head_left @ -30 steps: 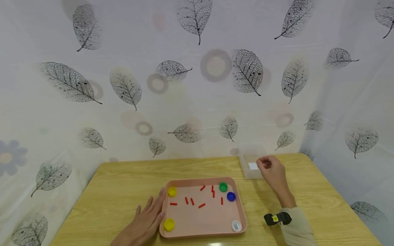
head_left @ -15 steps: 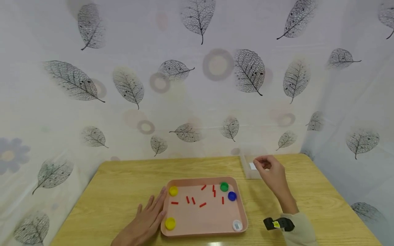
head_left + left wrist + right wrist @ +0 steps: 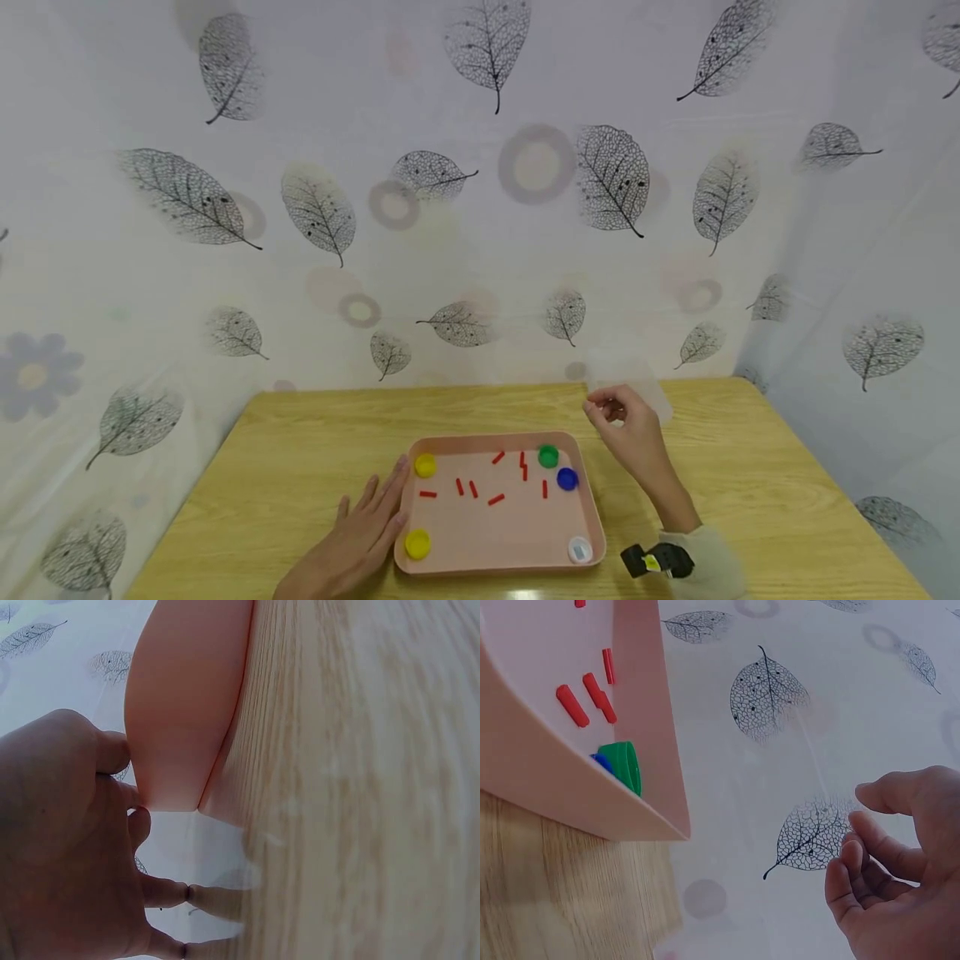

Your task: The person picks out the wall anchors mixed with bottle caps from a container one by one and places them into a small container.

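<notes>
My left hand [image 3: 348,537] lies on the table along the left wall of a pink tray [image 3: 495,558], its fingers extended and touching the wall. The left wrist view shows fingers at the tray's rim [image 3: 139,712]. My right hand [image 3: 633,433] is above the table beyond the tray's back right corner, fingers curled, thumb tip close to index tip. Nothing shows between them in the right wrist view; I cannot tell whether the hand [image 3: 907,862] holds something tiny. In the tray lie several short red sticks [image 3: 497,500], a green cap [image 3: 548,456] and a blue cap [image 3: 567,478].
Two yellow caps, one at the back left [image 3: 425,465] and one at the front left [image 3: 417,544], sit in the tray's corners. A white round piece [image 3: 580,550] lies front right. Behind my right hand stands a translucent box [image 3: 652,392], partly hidden. A leaf-print curtain [image 3: 480,250] hangs behind the table.
My right hand has moved left and a little toward the tray from over the translucent box, fingers still curled. The left hand stays against the tray. The head view has shifted slightly.
</notes>
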Available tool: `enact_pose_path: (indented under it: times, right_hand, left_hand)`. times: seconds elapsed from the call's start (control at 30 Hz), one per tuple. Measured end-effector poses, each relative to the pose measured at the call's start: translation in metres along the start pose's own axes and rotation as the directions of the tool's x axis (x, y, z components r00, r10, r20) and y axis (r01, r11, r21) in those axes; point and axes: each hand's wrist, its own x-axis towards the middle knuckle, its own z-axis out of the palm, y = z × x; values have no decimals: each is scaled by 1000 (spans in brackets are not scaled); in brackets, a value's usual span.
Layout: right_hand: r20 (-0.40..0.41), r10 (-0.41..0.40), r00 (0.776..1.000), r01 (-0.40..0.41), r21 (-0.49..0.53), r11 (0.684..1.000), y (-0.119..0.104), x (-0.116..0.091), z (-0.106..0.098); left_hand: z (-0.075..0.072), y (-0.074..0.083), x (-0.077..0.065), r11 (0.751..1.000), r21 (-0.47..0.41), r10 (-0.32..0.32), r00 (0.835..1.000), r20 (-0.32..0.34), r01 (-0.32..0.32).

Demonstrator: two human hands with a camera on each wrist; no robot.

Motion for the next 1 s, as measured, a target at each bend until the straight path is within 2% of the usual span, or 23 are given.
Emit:
enact_pose_path:
  times: [0.4,0.6,0.83,1.0]
  right_hand:
    - [79,-59,995,54,56,997,-20,-10,33]
    - [89,-141,986,134,81,988,-27,-15,46]
    - [145,-123,982,111,89,990,-36,-22,58]
    - [173,-153,973,135,109,985,-45,-27,70]
  left_hand:
    - [0,-1,1,1000,-5,4,1000,2,-4]
    - [-1,-2,2,1000,-2,4,1000,8,-4]
    - [0,-2,2,1000,1,6,1000,5,-6]
    - [0,-3,2,1000,9,7,1000,8,-7]
